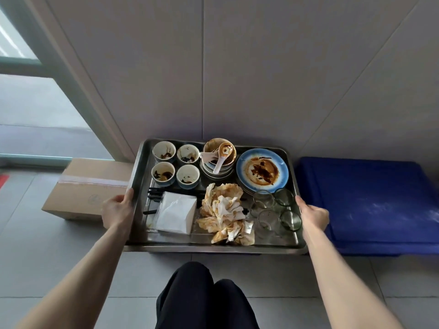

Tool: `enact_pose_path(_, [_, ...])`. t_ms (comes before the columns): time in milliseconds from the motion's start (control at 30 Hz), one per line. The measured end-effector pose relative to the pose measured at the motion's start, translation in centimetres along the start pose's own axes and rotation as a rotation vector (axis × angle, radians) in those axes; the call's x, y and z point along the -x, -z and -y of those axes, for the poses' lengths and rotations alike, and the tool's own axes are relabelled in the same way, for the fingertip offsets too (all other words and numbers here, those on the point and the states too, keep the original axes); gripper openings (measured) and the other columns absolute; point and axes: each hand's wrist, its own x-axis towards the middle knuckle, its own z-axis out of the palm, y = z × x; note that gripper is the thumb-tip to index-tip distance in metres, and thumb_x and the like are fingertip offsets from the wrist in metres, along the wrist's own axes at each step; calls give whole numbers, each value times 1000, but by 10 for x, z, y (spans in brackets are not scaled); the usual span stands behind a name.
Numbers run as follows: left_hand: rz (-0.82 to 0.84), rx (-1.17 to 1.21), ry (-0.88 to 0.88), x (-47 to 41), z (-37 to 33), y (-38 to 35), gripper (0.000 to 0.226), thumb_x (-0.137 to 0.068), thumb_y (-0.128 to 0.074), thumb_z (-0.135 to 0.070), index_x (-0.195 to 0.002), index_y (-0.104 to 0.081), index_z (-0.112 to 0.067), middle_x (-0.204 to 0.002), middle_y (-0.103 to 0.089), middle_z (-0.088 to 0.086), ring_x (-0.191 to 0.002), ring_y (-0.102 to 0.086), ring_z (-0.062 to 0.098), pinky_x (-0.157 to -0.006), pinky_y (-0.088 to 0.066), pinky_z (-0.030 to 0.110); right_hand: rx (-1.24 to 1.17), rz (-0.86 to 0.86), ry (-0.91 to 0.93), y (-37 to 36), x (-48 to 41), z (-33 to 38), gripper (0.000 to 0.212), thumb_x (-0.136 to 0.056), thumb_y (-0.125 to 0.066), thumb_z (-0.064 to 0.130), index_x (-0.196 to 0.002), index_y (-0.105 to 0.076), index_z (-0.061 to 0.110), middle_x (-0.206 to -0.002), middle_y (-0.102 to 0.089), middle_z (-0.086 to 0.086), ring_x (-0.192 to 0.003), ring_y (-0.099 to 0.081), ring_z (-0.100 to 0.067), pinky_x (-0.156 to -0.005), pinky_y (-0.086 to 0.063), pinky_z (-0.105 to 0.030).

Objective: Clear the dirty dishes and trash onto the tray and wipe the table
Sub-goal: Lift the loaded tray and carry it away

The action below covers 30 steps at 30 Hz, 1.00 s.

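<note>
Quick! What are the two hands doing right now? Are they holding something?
Left hand: closed, gripping the left edge of the metal tray.
Right hand: closed, gripping the tray's right edge.

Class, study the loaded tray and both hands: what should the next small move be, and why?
Probably move the tray slowly, kept level, without tilting: the left hand and right hand grip its opposite rims, and the stacked bowls and glasses stand loose and could slide.
</note>
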Motion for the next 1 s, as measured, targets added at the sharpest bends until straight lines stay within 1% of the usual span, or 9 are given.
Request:
enact_pose_path(100, [3,-19,3,-15,12,-18,46,-89,-57,-50,-78,-70,-7,-73,-67,17,-77,-65,37,-75,-51,43,-3,-5,-1,-17,-12,-15,52,-77,-79,29,-41,-47,10,-43,-44,0,-44,-40,-14,-57,-38,-30])
enact_pose_path(233, [8,-22,3,-32,28,-41,47,-89,-57,-50,-82,-71,-5,-77,-68,19,-80,-66,37,-75,-52,45,-15,5,4,-38,-28,-31,54,-76,-80,29,-39,-46,10,-34,-41,6,-41,-38,-14,-46,-35,-26])
enact_pose_path(333, [-1,-24,4,-36,38,-53,45,-89,-58,-47,-80,-70,-5,-75,-67,20,-81,-65,38,-74,-50,43,-10,18,1,-48,-38,-37,55,-76,-80,29,-37,-45,11,-29,-37,10,-40,-37,-14,-47,-35,-27])
enact_pose_path(533, [0,-16,9,-45,45,-64,46,-90,-58,-49,-84,-71,-6,-80,-68,19,-81,-65,38,-74,-50,44,-3,11,-15,-65,-47,-48,54,-76,-81,29,-38,-46,11,-31,-38,9,-40,-37,-13,-45,-35,-26])
enact_pose_path(633, [-2,-12,3,-50,47,-67,46,-90,-57,-50,-85,-71,-6,-80,-68,18,-79,-64,38,-72,-50,44,-10,4,-25,-72,-49,-50,50,-76,-80,29,-42,-50,10,-37,-43,5,-41,-40,-13,-46,-36,-25])
enact_pose_path(800, [-30,-31,-2,-55,47,-68,44,-91,-57,-48,-80,-70,-7,-76,-67,19,-79,-64,37,-74,-49,43,-6,5,-11,-82,-52,-49,49,-77,-79,29,-44,-50,8,-43,-47,0,-42,-42,-14,-46,-37,-25])
enact_pose_path(867, [-31,-48,-5,-55,46,-69,45,-91,-56,-47,-82,-71,-6,-78,-67,19,-81,-64,37,-76,-49,43,3,0,-10,-83,-53,-51,48,-78,-78,31,-45,-52,8,-46,-50,-2,-45,-45,-17,-50,-39,-27])
enact_pose_path(933, [-27,-55,3,-56,46,-70,45,-92,-56,-47,-84,-71,-5,-80,-67,20,-83,-63,37,-77,-48,42,11,4,-12,-84,-54,-51,46,-79,-77,34,-48,-55,8,-52,-54,-4,-53,-52,-20,-59,-42,-29])
enact_pose_path(1000, [-26,-72,12,-55,47,-70,45,-92,-56,-46,-83,-70,-5,-81,-66,20,-85,-63,38,-79,-47,42,40,6,-8,-84,-53,-52,45,-80,-76,36,-49,-56,10,-55,-57,-5,-61,-55,-24,-64,-44,-33])
